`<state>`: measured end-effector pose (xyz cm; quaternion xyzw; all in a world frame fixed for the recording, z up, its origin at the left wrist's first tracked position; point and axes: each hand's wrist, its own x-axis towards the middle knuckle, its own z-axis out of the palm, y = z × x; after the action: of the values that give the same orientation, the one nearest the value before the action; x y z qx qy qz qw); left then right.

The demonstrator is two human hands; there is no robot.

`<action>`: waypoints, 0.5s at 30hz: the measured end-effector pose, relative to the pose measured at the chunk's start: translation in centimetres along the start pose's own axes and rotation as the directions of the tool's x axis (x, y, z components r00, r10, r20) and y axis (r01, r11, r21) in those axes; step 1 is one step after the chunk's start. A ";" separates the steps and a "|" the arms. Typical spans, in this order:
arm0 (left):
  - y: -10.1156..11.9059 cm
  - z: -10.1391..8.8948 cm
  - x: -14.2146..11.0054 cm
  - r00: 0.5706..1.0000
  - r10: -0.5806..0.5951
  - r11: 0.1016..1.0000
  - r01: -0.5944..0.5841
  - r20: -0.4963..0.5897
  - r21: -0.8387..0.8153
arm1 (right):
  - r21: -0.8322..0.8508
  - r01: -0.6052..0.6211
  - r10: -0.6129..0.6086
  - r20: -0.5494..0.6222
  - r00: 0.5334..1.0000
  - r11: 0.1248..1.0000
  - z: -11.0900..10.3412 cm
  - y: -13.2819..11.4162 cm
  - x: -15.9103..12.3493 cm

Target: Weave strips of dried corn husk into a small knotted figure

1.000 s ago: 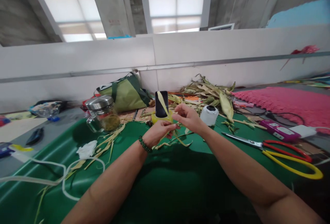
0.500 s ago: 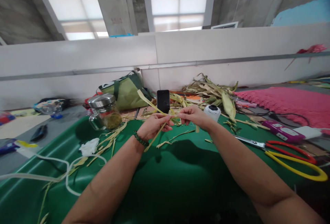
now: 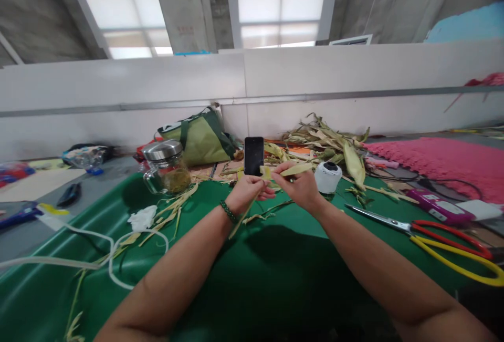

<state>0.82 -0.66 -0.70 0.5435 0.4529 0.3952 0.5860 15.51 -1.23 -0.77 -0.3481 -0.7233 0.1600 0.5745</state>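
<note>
Over the green sheet (image 3: 252,279), my left hand (image 3: 244,195), with a dark green bead bracelet at the wrist, pinches a small piece of pale corn husk (image 3: 265,173). From beneath that hand a narrow husk strand (image 3: 240,222) slants down. Close on the right, my right hand (image 3: 298,187) is closed on a flat husk strip (image 3: 301,168) that points off to the right. The fingertips of both hands nearly meet, and how the husk pieces join there is too small to make out. A black phone (image 3: 254,153) stands upright just behind.
A white thread cone (image 3: 327,180) and large scissors (image 3: 405,225) lie to the right, near a purple power strip (image 3: 439,206) and pink fringed cloth (image 3: 441,166). Behind are piled husks (image 3: 354,161) and a green bag (image 3: 207,140). Left: a glass jar mug (image 3: 167,171), white tubing (image 3: 112,250).
The long husk strip that pointed up to the left now points right from my right hand. My right hand has turned inward around it. The view has shifted slightly left.
</note>
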 end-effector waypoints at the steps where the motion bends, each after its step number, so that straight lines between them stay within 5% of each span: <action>1: 0.5 -0.6 -0.1 1.000 0.013 0.997 -0.013 0.005 -0.077 | 0.045 -0.049 0.050 -0.021 0.999 0.998 -0.1 -0.1 0.1; 6: 2.4 -2.8 -0.9 0.990 0.052 0.966 -0.016 0.132 -0.258 | 0.367 -0.285 0.278 0.073 0.958 0.886 -0.4 0.0 0.7; 15: 2.4 -2.8 -1.0 0.996 -0.009 0.984 0.024 0.089 -0.175 | 0.672 -0.332 0.437 0.013 0.899 0.662 -1.2 0.4 1.6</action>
<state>-2.13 -0.57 1.79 0.5028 0.3946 0.4045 0.6541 16.61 -0.10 0.48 -0.2791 -0.4842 0.4956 0.6649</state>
